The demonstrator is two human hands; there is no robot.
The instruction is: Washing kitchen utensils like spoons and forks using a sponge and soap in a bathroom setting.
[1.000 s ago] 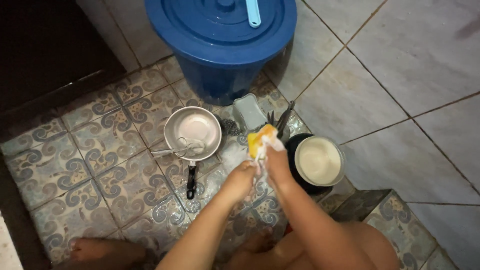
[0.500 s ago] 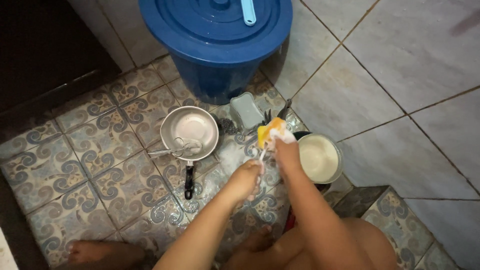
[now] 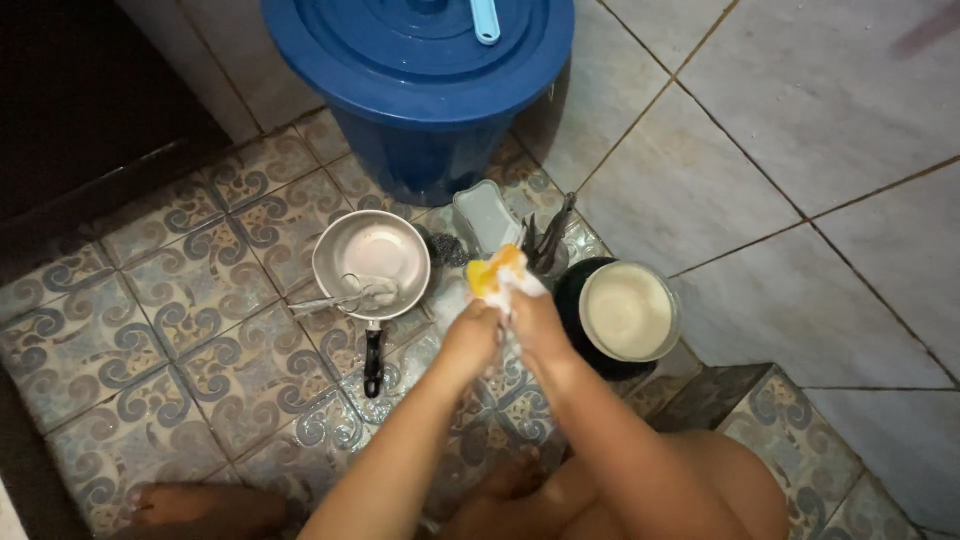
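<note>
My right hand (image 3: 532, 322) is closed on a soapy yellow sponge (image 3: 488, 272) with white foam on it. My left hand (image 3: 470, 338) is pressed right against it, fingers closed on a thin pale utensil that is almost fully hidden between the hands. Both hands hover over the patterned floor tiles (image 3: 210, 350), between a small metal frying pan (image 3: 385, 245) and a white bowl (image 3: 627, 312).
The pan has a black handle (image 3: 372, 362) and a metal whisk (image 3: 350, 294) lying in it. A blue lidded bucket (image 3: 420, 70) stands behind, with a grey container (image 3: 480, 215) and a cup of utensils (image 3: 550, 245) in front. The bowl sits in a dark pot. My foot (image 3: 200, 505) is bottom left.
Both hands and the sponge have shifted left and come closer together; the left hand has risen up against the sponge, covering the thin utensil.
</note>
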